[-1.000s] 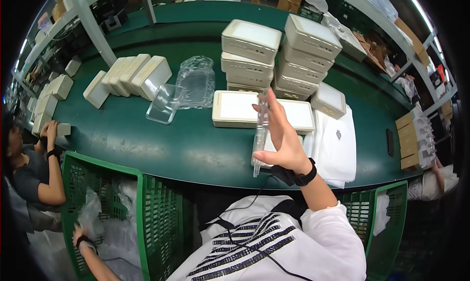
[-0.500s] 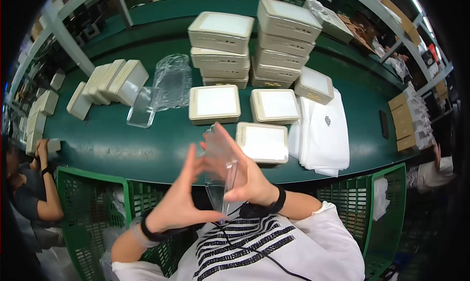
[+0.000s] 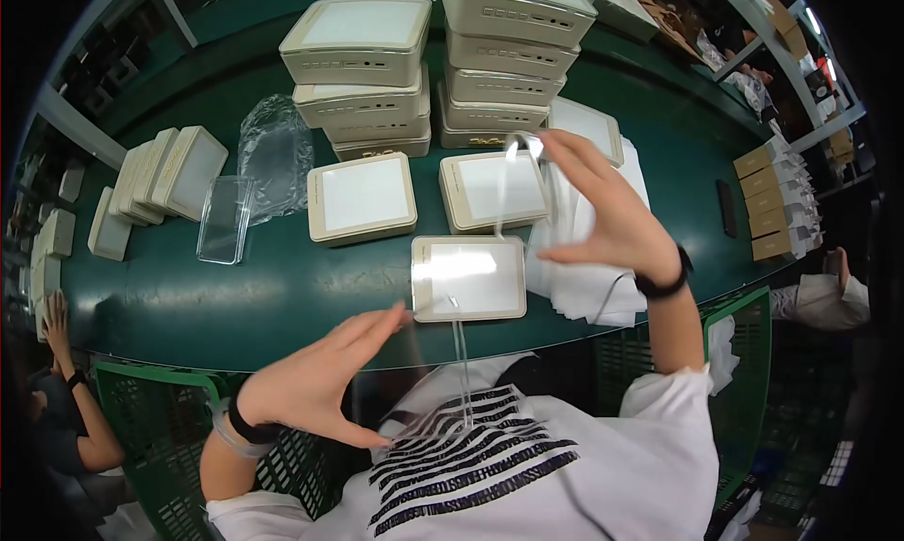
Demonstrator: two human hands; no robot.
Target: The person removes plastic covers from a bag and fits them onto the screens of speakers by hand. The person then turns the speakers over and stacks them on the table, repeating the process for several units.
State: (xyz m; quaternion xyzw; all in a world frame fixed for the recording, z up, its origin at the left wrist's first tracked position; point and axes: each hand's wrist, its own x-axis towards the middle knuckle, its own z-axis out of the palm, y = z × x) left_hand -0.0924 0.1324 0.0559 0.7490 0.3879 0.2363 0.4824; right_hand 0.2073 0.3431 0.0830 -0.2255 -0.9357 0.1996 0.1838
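My left hand (image 3: 315, 386) grips the side of a clear plastic cover (image 3: 462, 376), thumb below and fingers above, over the table's front edge. Higher up on the right, my right hand (image 3: 621, 221) holds a second clear plastic cover (image 3: 513, 188), blurred by motion. That cover hangs in front of a cream box with a white top (image 3: 480, 185). Nearest to me on the table lies another such cream box (image 3: 468, 282), between the two hands. A third cream box (image 3: 363, 199) lies to its upper left.
Behind stand two stacks of cream boxes (image 3: 356, 65) (image 3: 513, 56). Leftward are a clear tray (image 3: 224, 223), a crumpled clear bag (image 3: 275, 155) and leaning boxes (image 3: 169, 178). White sheets (image 3: 603, 291) and a black phone (image 3: 726, 209) lie rightward. Green crates (image 3: 155, 379) flank me; a co-worker's hand (image 3: 57, 329) shows left.
My hands have moved apart, the right one up and to the right, the left one slightly left. The clear plastic that was between them is now two separate covers. The view has shifted.
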